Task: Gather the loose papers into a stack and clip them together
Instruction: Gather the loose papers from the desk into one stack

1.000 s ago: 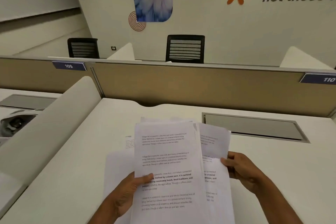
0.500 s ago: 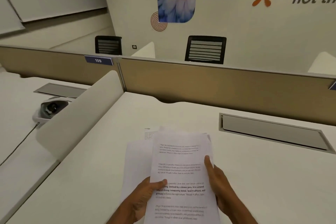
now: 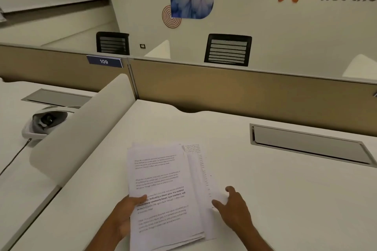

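Two hands worked at the near edge of the white table (image 3: 265,199), both forearms cut off by the bottom of the frame. The left hand (image 3: 124,216) gripped the stack of papers (image 3: 163,189) along its left edge, thumb pressed on top of the printed sheet; its other fingers were hidden under the pages. The stack was held near the table's near middle, its near end slightly fanned so that several page edges showed. The printed text was too small to read, apart from a few bold words.

The right hand (image 3: 234,208) was open, fingers spread, resting on the right margin of a loose sheet (image 3: 206,181) that lay flat on the table and stuck out from under the stack on the right. Most of that sheet was covered by the stack; only a strip with a column of small marks showed.

Far right on the table lay a closed grey cable hatch (image 3: 306,144). A curved white divider (image 3: 81,136) on the left partly hid a grey-and-white device (image 3: 44,122) on the neighbouring table, which I could not make out.
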Action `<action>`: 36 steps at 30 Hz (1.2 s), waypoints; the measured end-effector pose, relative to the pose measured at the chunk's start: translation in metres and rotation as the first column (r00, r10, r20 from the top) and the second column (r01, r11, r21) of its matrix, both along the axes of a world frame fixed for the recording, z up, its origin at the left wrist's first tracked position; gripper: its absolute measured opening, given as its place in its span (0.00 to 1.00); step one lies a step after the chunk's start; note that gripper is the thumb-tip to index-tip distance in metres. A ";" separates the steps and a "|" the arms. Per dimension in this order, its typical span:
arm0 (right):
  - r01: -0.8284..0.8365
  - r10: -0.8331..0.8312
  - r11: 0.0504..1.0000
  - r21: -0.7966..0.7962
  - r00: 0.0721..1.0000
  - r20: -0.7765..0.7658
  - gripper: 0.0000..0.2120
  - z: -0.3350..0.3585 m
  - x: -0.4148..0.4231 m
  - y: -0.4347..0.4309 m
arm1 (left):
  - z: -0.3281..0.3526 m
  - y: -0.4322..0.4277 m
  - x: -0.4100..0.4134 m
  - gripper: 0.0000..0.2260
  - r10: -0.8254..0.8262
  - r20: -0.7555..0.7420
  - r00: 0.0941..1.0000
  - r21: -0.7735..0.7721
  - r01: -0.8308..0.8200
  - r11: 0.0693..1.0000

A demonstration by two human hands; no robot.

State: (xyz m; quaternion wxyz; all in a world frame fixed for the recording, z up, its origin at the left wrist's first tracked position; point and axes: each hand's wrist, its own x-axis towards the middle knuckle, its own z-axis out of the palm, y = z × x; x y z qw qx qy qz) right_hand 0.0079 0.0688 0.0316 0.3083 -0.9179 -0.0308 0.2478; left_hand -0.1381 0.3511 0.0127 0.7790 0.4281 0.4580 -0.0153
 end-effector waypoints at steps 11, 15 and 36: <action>-0.047 0.085 0.965 -0.260 0.987 0.137 0.30 -0.011 -0.016 0.047 | -0.020 0.016 0.010 0.11 -0.070 -0.142 0.987 0.063 0.080 0.995; -0.012 0.090 0.955 -0.296 0.964 0.249 0.31 -0.014 -0.025 0.056 | -0.020 0.019 0.010 0.06 -0.097 -0.164 0.982 0.064 0.109 0.992; -0.005 0.003 0.998 -0.067 0.999 -0.035 0.25 -0.021 0.013 0.080 | -0.021 0.016 0.012 0.06 -0.082 -0.159 0.984 0.153 0.107 0.982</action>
